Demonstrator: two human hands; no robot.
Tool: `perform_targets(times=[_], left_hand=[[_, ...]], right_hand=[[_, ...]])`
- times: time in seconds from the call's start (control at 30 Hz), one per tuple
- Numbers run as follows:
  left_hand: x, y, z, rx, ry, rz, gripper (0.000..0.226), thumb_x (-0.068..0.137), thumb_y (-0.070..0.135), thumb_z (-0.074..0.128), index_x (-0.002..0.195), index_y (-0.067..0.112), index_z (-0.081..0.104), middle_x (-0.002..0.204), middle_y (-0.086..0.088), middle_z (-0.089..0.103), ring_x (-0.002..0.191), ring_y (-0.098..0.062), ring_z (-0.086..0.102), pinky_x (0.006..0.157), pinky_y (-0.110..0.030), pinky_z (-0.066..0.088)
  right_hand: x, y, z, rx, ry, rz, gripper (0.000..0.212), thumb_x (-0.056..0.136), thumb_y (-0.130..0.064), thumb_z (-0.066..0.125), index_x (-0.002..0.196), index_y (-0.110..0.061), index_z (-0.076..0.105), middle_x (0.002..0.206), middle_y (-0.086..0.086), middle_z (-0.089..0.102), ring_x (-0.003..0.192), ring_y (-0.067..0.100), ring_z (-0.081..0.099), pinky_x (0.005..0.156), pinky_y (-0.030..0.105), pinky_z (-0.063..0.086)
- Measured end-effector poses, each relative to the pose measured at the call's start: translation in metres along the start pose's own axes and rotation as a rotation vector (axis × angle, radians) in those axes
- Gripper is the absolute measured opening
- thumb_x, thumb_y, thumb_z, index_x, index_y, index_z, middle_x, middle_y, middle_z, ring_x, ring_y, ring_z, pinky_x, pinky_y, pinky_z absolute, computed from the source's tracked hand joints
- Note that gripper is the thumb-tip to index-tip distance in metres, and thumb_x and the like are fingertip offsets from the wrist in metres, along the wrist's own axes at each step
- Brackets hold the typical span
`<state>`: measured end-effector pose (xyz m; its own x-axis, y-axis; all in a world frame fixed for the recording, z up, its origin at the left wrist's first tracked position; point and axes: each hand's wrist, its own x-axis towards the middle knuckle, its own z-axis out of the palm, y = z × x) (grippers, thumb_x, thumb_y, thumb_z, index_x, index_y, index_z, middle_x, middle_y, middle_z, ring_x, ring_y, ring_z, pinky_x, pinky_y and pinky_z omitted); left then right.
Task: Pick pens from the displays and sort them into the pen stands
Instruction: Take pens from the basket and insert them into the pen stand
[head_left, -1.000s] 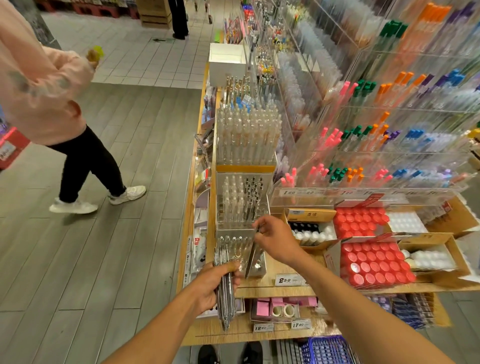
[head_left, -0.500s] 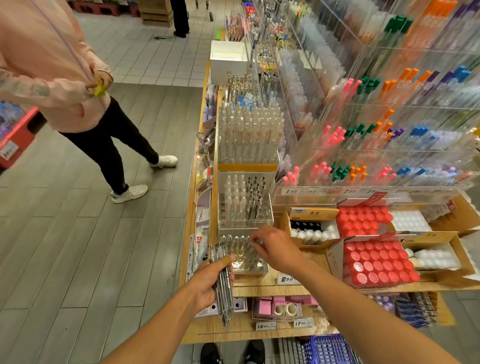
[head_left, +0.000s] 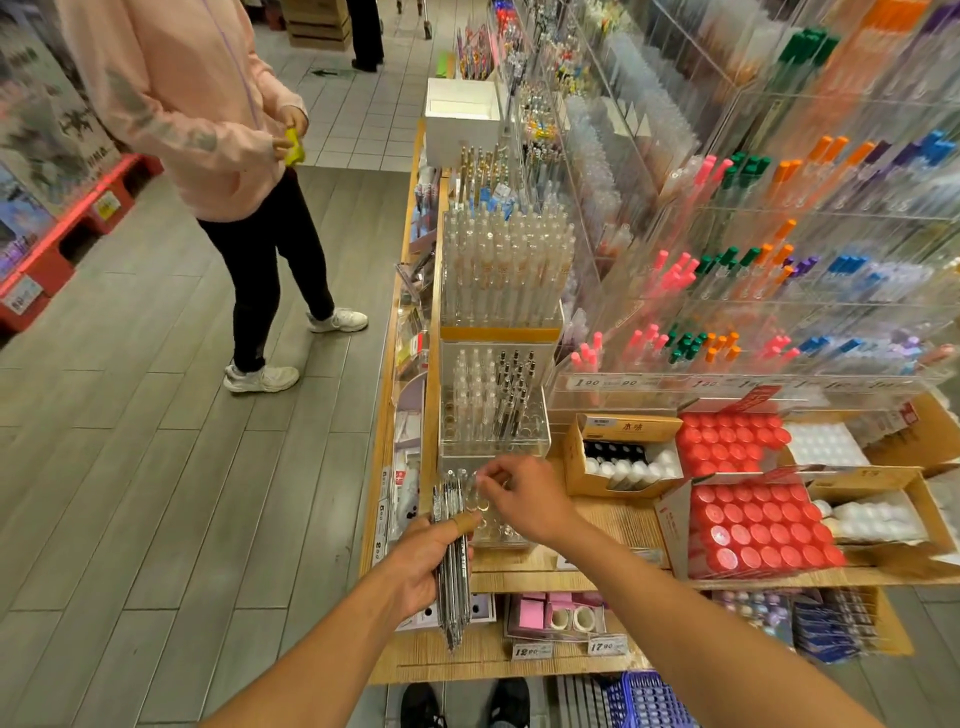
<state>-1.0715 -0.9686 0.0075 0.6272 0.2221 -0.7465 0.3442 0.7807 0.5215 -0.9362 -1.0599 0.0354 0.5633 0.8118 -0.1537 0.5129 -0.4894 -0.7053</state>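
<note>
My left hand (head_left: 423, 564) grips a bundle of several slim dark-and-silver pens (head_left: 453, 587), held upright at the shelf's front left. Just behind it stands a low clear pen stand (head_left: 498, 530) with round holes. My right hand (head_left: 522, 501) hovers over that stand with its fingers curled. Thumb and forefinger pinch the top of a pen (head_left: 474, 477) beside the bundle. Behind it, a taller clear stand (head_left: 493, 415) holds clear pens on the left and dark pens on the right. A higher stand (head_left: 504, 270) is packed with clear pens.
A person in a pink hoodie (head_left: 208, 104) stands on the aisle floor to the left. Boxes of red-capped bottles (head_left: 753, 525) sit right of my hands. Acrylic racks of coloured pens (head_left: 753, 260) fill the right side. A blue basket (head_left: 644, 701) is at my feet.
My right hand has come down from the middle stand to the low front stand and shifted left toward the bundle. The person in pink has stepped closer to the shelf.
</note>
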Motion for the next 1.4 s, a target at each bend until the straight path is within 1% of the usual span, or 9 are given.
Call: perform_targets(times=[0.1, 0.2, 0.43, 0.53, 0.77, 0.93, 1.1, 1.2, 1.4], left_hand=[[-0.001, 0.000, 0.003, 0.046, -0.015, 0.018, 0.065, 0.060, 0.012, 0.083, 0.115, -0.002, 0.052, 0.063, -0.007, 0.060, 0.051, -0.018, 0.056, 0.047, -0.029, 0.051], [-0.001, -0.001, 0.005, 0.051, -0.025, 0.020, 0.055, 0.064, 0.009, 0.082, 0.111, -0.001, 0.055, 0.063, -0.008, 0.061, 0.051, -0.018, 0.056, 0.047, -0.030, 0.051], [-0.008, 0.002, 0.011, 0.088, -0.063, 0.040, 0.047, 0.064, 0.010, 0.082, 0.103, 0.002, 0.057, 0.065, -0.008, 0.061, 0.051, -0.017, 0.055, 0.046, -0.028, 0.051], [-0.008, 0.002, 0.015, 0.068, -0.043, 0.036, 0.054, 0.071, 0.009, 0.081, 0.116, -0.001, 0.052, 0.063, -0.010, 0.059, 0.050, -0.019, 0.055, 0.045, -0.029, 0.052], [-0.015, 0.002, 0.009, -0.064, -0.074, -0.030, 0.035, 0.081, 0.022, 0.076, 0.102, 0.000, 0.058, 0.065, -0.013, 0.056, 0.048, -0.021, 0.056, 0.045, -0.029, 0.054], [-0.011, -0.001, -0.004, -0.106, 0.034, -0.031, 0.014, 0.095, 0.010, 0.059, 0.106, 0.001, 0.057, 0.069, -0.011, 0.060, 0.052, -0.019, 0.058, 0.047, -0.029, 0.055], [-0.013, -0.003, -0.007, -0.104, 0.057, -0.037, 0.007, 0.094, 0.002, 0.056, 0.097, -0.004, 0.060, 0.070, -0.015, 0.064, 0.053, -0.021, 0.061, 0.049, -0.029, 0.056], [-0.014, -0.003, -0.005, -0.112, 0.061, -0.028, 0.009, 0.094, 0.000, 0.055, 0.099, -0.005, 0.060, 0.071, -0.016, 0.065, 0.054, -0.022, 0.063, 0.050, -0.030, 0.056], [-0.012, -0.001, -0.004, -0.102, 0.080, -0.019, 0.013, 0.095, 0.002, 0.055, 0.103, -0.007, 0.061, 0.076, -0.018, 0.067, 0.060, -0.025, 0.064, 0.055, -0.032, 0.058]], right_hand=[[-0.001, -0.011, -0.002, 0.294, -0.219, 0.202, 0.016, 0.087, -0.033, 0.071, 0.091, -0.019, 0.066, 0.073, -0.010, 0.064, 0.065, 0.000, 0.057, 0.060, 0.014, 0.044], [-0.004, -0.015, -0.002, 0.484, -0.225, 0.308, 0.016, 0.085, -0.025, 0.074, 0.089, -0.013, 0.064, 0.065, -0.012, 0.064, 0.064, 0.003, 0.060, 0.064, 0.019, 0.048], [-0.007, -0.014, -0.004, 0.587, -0.262, 0.376, 0.013, 0.087, -0.019, 0.070, 0.090, -0.010, 0.061, 0.067, -0.005, 0.059, 0.066, 0.008, 0.054, 0.067, 0.024, 0.046], [-0.005, -0.014, -0.006, 0.586, -0.275, 0.380, 0.014, 0.091, -0.018, 0.066, 0.080, -0.012, 0.059, 0.065, -0.001, 0.055, 0.062, 0.012, 0.048, 0.061, 0.027, 0.041], [0.004, -0.001, -0.026, 0.697, -0.017, 0.368, 0.013, 0.093, -0.019, 0.061, 0.097, -0.006, 0.061, 0.077, 0.004, 0.062, 0.068, 0.016, 0.059, 0.068, 0.036, 0.053], [0.004, 0.005, -0.037, 0.457, 0.213, 0.233, 0.010, 0.091, -0.023, 0.064, 0.094, -0.016, 0.058, 0.090, 0.001, 0.064, 0.080, 0.015, 0.063, 0.070, 0.029, 0.055], [-0.001, 0.010, -0.026, 0.118, 0.123, 0.059, 0.009, 0.094, -0.026, 0.061, 0.097, -0.024, 0.053, 0.086, -0.009, 0.062, 0.078, 0.004, 0.061, 0.065, 0.020, 0.053], [-0.004, 0.014, -0.016, -0.055, 0.070, -0.050, 0.009, 0.095, -0.024, 0.060, 0.096, -0.025, 0.050, 0.085, -0.009, 0.062, 0.075, 0.007, 0.062, 0.067, 0.028, 0.056], [-0.002, 0.017, -0.007, -0.226, 0.055, -0.135, 0.010, 0.096, -0.027, 0.057, 0.097, -0.021, 0.049, 0.083, -0.009, 0.055, 0.073, 0.009, 0.054, 0.061, 0.021, 0.040]])
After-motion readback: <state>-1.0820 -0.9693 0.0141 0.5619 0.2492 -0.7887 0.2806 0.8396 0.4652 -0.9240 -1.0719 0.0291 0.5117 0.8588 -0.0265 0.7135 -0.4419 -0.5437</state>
